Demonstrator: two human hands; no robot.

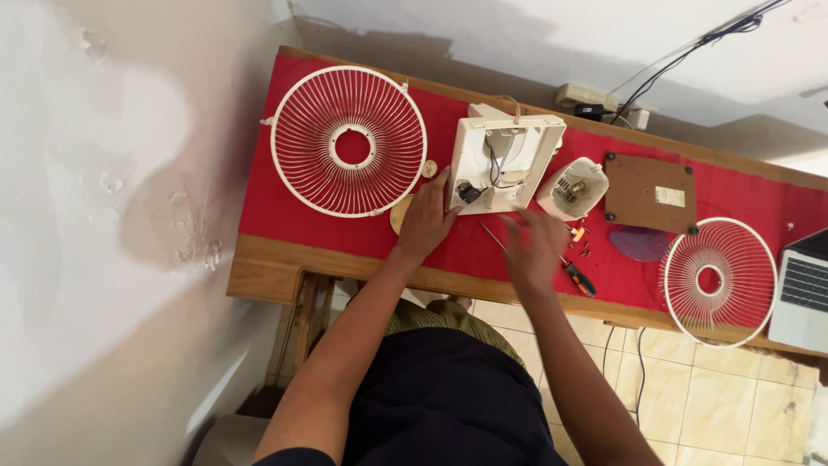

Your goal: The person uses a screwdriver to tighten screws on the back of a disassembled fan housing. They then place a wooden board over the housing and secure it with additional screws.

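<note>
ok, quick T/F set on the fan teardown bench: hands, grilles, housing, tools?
1. The left hand rests against the open cream fan housing. True.
2. Both fan grilles are stacked together. False: the large grille lies left of the housing, the small grille far right.
3. A screwdriver lies beside the right hand. True.
4. The table cover is blue. False: it is red.
5. The motor sits inside the housing. False: it lies on the cover, to the right of the housing.

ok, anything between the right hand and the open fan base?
Nothing visible. The right hand hovers just below the cream fan base, with only bare red cloth between them. The screwdriver lies off to its right. The left hand already touches the base's left edge.
</note>
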